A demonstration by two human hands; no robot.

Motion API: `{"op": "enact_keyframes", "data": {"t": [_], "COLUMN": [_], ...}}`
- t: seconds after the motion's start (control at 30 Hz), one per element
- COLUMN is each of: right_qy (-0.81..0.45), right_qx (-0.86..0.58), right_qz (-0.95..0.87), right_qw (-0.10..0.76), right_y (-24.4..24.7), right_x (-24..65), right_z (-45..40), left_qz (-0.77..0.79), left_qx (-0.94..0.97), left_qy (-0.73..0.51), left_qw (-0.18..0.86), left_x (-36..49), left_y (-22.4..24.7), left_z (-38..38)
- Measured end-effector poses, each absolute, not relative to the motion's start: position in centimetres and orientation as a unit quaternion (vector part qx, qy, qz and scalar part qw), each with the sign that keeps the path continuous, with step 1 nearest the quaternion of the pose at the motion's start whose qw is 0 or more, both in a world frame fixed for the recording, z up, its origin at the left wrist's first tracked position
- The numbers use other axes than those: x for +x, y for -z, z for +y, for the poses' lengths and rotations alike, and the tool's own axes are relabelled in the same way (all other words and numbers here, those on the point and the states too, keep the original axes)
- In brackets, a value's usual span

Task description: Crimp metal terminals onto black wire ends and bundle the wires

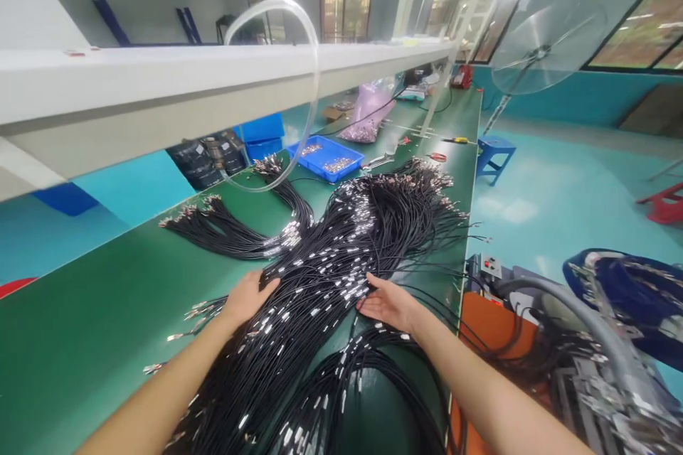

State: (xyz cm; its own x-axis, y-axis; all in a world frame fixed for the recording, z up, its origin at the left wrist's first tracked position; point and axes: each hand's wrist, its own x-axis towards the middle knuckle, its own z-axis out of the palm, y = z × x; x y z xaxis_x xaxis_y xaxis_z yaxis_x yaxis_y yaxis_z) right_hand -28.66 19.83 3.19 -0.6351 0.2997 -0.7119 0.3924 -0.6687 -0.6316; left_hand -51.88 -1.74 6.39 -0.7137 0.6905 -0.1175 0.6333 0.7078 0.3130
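A large heap of black cables [320, 270] with small white tags runs along the green table [122, 298]. My left hand [250, 296] rests against the heap's left side, thumb spread from the fingers. On the other side, my right hand [388, 303] is open, palm turned toward the cables, its fingertips at their edge. Neither hand is closed around a cable. Frayed wire ends [427, 181] fan out at the far end. A smaller cable bundle [229, 231] curves off to the left, and a looped bundle [373, 355] lies near the front.
Beyond the heap are a blue tray [326, 158] of small metal parts, a pink bag [368, 111], and red-handled pliers [437, 156]. A white shelf [213, 78] with a clear hose [314, 85] overhangs the left. Machinery [597, 377] stands at the right, below a fan [541, 53].
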Motion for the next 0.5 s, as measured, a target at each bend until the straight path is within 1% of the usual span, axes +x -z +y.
{"op": "enact_keyframes", "data": {"t": [0.17, 0.33, 0.5], "right_qy": [0.837, 0.847, 0.847], "right_qx": [0.451, 0.462, 0.451], "right_qz": [0.309, 0.261, 0.275], "right_qw": [-0.019, -0.031, -0.059], "right_y": [-2.9, -1.8, -2.0], "right_x": [-30.6, -32.3, -33.1], "right_z": [17.3, 16.3, 15.3], "left_qz": [0.928, 0.918, 0.899], "left_qx": [0.298, 0.271, 0.262], "left_qy": [-0.116, -0.133, -0.179], "left_qw": [0.193, 0.256, 0.302], "left_x": [-54.9, -55.1, -54.1], "left_y": [-4.8, -5.5, -6.5], "left_z": [-0.2, 0.9, 1.3]}}
